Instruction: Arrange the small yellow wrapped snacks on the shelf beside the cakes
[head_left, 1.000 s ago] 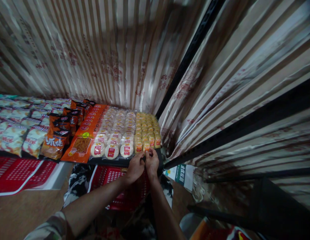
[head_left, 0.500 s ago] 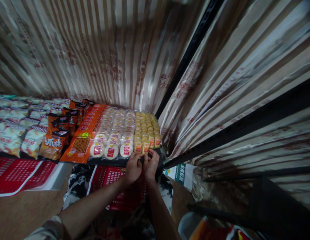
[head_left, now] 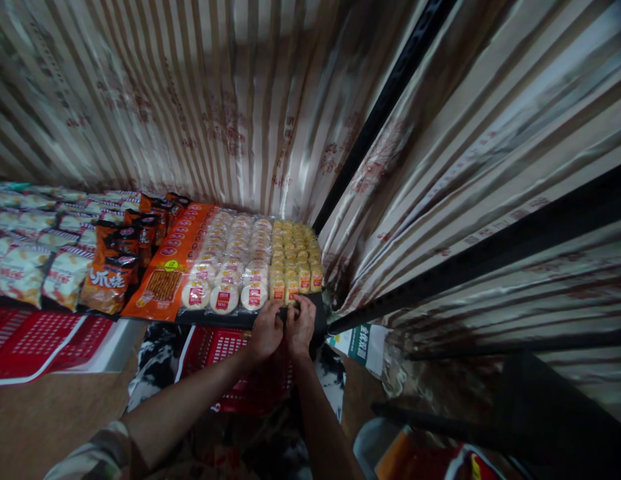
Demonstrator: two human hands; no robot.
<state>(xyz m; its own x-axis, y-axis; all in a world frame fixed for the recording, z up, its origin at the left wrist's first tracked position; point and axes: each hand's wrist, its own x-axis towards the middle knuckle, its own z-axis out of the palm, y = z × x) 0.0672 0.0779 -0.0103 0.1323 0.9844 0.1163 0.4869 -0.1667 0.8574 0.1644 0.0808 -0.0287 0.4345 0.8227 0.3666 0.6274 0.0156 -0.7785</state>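
Observation:
Small yellow snack packets [head_left: 304, 257] stand in close rows at the right end of a dark shelf [head_left: 217, 320]. My left hand [head_left: 267, 331] is at the shelf's front edge, fingers curled against the front packets. Close beside it, my right hand [head_left: 300, 325] has bent fingers at the bottom of the front yellow packets; both hands appear to grip there, though the fingertips are partly hidden. Left of the yellow rows lie round white crackers [head_left: 223, 299] in clear wrappers with red labels. Beyond them is a flat orange bag [head_left: 163, 283] of brown stick snacks.
Orange snack bags [head_left: 107, 283] and white snack bags [head_left: 67, 277] fill the shelf's left part. Red baskets [head_left: 40, 340] sit below it. Black metal posts [head_left: 360, 147] stand before a striped curtain [head_left: 240, 100]. A green-and-white package [head_left: 360, 343] lies low on the right.
The view has shifted slightly, with the shelf a little higher in the picture. My hands stay at the front yellow packets, fingers barely moved.

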